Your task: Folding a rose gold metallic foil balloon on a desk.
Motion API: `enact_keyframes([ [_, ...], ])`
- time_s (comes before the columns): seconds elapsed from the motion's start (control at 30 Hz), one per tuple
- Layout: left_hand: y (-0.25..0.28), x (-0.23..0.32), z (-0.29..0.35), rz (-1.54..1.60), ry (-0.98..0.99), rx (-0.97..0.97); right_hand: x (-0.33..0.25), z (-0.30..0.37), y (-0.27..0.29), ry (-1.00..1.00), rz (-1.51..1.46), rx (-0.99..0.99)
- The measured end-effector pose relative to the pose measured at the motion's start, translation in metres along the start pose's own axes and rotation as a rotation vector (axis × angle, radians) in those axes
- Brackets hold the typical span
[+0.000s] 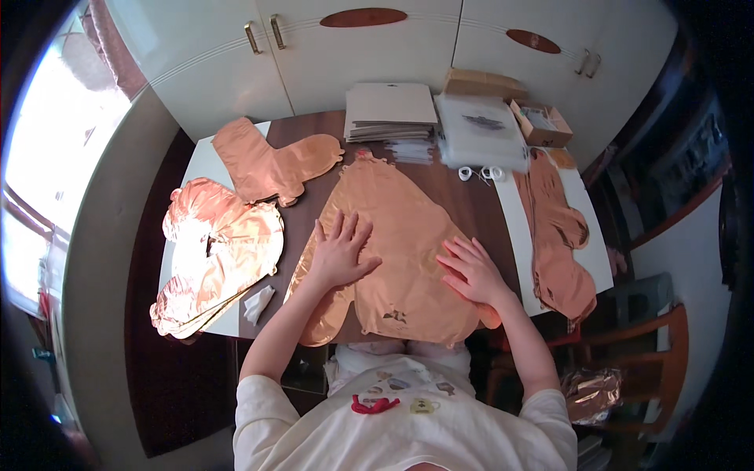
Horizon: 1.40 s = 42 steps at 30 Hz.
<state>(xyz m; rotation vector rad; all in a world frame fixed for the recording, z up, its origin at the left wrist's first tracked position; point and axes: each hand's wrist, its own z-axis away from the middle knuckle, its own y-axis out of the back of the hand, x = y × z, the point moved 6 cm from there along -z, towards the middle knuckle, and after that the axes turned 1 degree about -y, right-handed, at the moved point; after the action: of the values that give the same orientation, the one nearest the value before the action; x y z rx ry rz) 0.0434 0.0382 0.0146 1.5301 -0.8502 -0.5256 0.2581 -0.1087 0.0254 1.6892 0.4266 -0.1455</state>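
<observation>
A flat rose-gold foil balloon (404, 228) lies across the tabletop's (493, 224) middle, reaching the near edge. The left hand (342, 255) rests palm-down on its left part, fingers spread; the right hand (475, 271) rests on its right side, fingers slightly parted. Shiny flat balloons (247, 231) lie along the left edge, a cardboard stack (389, 104) at the far edge.

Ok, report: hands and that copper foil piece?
Left hand palm down on copper foil piece. Right hand palm down on its right side. Piece spread on table. Boot-shaped foil close, far left.
</observation>
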Motion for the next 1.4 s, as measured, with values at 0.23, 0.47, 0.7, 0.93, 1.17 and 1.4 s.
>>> enact_keyframes([
  [0.23, 0.000, 0.001, 0.000, 0.028, -0.014, -0.001, 0.000, 0.001, 0.002, -0.015, 0.001, -0.001],
  [0.47, 0.003, 0.001, 0.000, -0.008, -0.013, -0.024, -0.002, -0.003, 0.005, -0.019, -0.025, -0.009],
  [0.7, 0.063, -0.047, -0.008, -0.079, 0.051, 0.188, -0.013, -0.031, 0.041, 0.068, -0.080, 0.143],
  [0.93, 0.084, -0.235, 0.028, 0.148, 0.509, 0.392, -0.095, -0.183, 0.014, 0.390, -0.157, 0.149],
  [1.17, 0.048, -0.273, 0.059, 0.204, 0.565, 0.567, -0.163, -0.319, -0.086, 0.435, -0.031, 0.000],
  [1.4, 0.061, -0.247, 0.051, 0.091, 0.525, 0.515, -0.182, -0.361, -0.136, 0.413, 0.018, -0.039],
])
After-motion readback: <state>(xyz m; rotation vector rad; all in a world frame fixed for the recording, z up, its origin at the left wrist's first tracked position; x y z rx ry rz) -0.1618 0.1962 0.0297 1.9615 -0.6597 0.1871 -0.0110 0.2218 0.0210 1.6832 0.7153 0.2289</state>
